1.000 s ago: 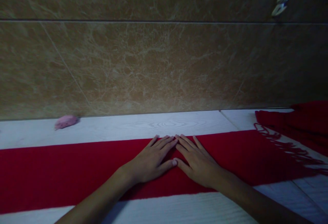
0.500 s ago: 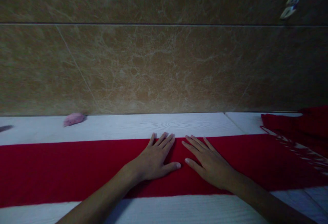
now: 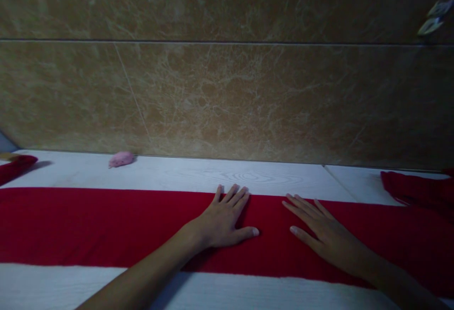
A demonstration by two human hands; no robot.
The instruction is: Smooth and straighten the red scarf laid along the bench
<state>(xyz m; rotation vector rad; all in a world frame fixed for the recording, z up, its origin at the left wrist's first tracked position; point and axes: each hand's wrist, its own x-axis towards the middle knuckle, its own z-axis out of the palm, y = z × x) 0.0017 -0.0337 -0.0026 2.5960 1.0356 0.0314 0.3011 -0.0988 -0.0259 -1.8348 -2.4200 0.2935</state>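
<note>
one red cloth [image 3: 272, 236] beneath spread fingers [image 3: 245, 234]

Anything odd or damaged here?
Perhaps a pink lump by the wall: it lies apart from the red cloth, with no obvious link to it. The cloth lies mostly flat beneath the left hand and right hand; no spill or tear shows.

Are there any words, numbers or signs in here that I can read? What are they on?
There are none that can be read.
The long, flat red cloth shows no writing.
The small, rounded pink object is too small to tell.
The pale shape at the upper right, against the brown marbled wall, is too blurred to tell.
</note>
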